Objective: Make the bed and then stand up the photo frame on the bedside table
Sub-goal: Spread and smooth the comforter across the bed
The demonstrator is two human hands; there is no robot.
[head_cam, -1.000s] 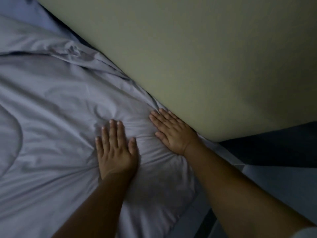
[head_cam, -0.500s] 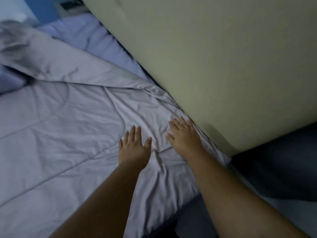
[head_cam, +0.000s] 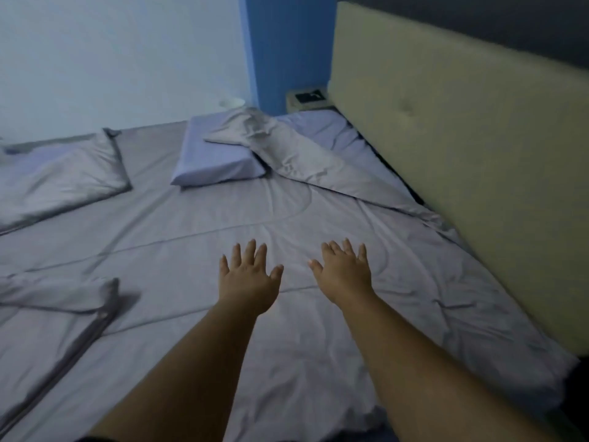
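Both hands reach forward over the bed, the left hand (head_cam: 247, 279) and the right hand (head_cam: 345, 272) spread flat with fingers splayed and nothing held, palms down on or just above the grey quilt (head_cam: 191, 250) that covers most of the mattress. Along the right runs the cream headboard (head_cam: 462, 154), with a folded-back flap of quilt and a lilac pillow (head_cam: 216, 154) near it and a grey pillow (head_cam: 57, 177) far left. Beyond the headboard's far end a small bedside table (head_cam: 306, 102) carries a dark flat object, perhaps the photo frame, too small to tell.

Both arms outstretched, left hand (head_cam: 248, 279) and right hand (head_cam: 345, 272) flat, fingers (head_cam: 250, 250) spread.
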